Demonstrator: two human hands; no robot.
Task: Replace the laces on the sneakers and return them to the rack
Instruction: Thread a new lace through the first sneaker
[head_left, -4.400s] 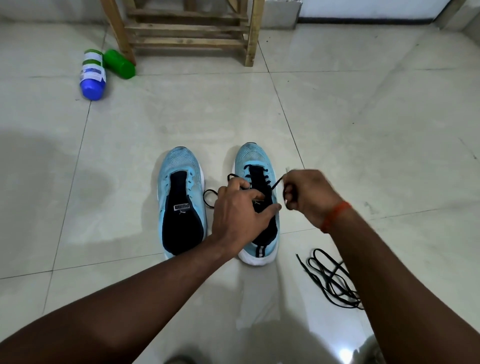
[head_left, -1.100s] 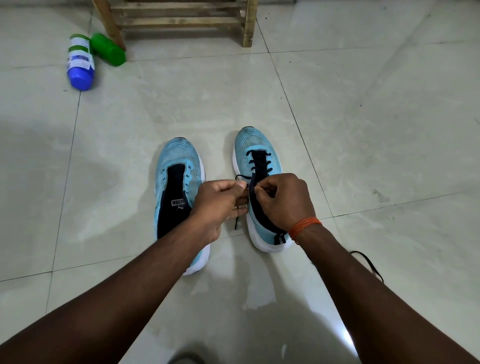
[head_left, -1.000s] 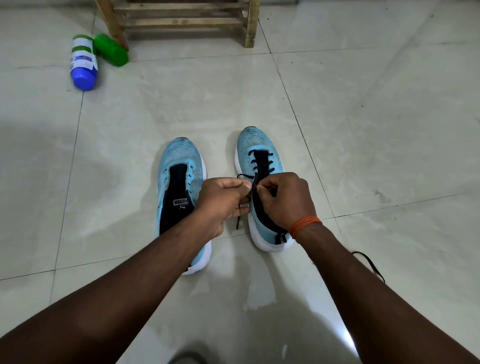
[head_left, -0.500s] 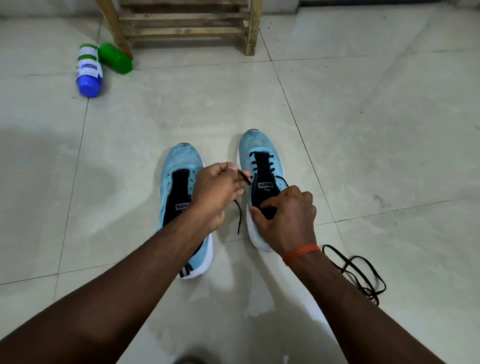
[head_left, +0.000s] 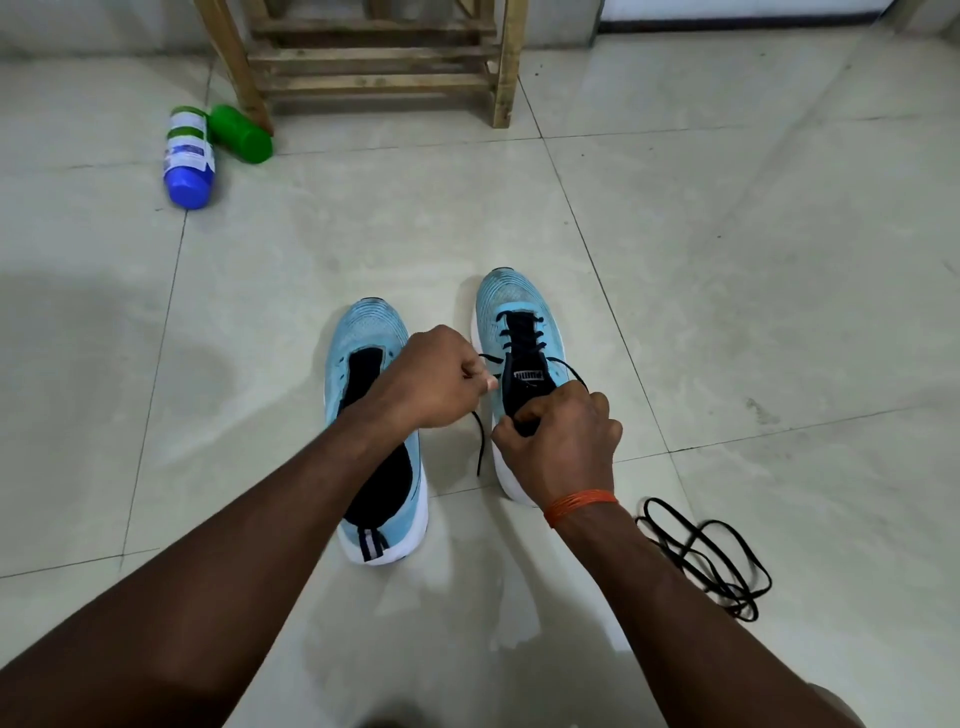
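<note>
Floor: glossy pale grey floor tiles (head_left: 727, 260) filled the view, seen from above.
Rack: a bare wooden slatted shoe rack (head_left: 374, 78) stood at the far edge, well apart from both shoes.
Left shoe: a light blue knit sneaker with no lace (head_left: 366, 327) lay on the tiles, partly under the left forearm.
Right shoe: a light blue knit sneaker with a black tongue (head_left: 511, 299) lay just beside it, toe pointing towards the rack.
Right hand: the right hand (head_left: 563, 441) had dropped from the eyelets to the shoe's opening, fingers curled round the tongue to hold the shoe steady.
Left hand: the left hand (head_left: 436, 379) had drawn away to the left, fingers closed, pinching one end of the lace.
Bottles: a blue-capped white plastic bottle (head_left: 187, 166) and a green plastic bottle (head_left: 244, 135) lay on their sides near the rack's leg.
Spare lace: a loose coil of black shoelace (head_left: 714, 566) lay on the tiles beside the right forearm, back in view.
Threaded lace: the thin black lace in the right shoe (head_left: 481, 441) crossed the lower eyelets; its free end hung below the left hand.
Meaning: a second earlier both hands met at the tongue; the pull probably snugged one more crossing. The upper eyelets, the other shoe and the rack remained.
</note>
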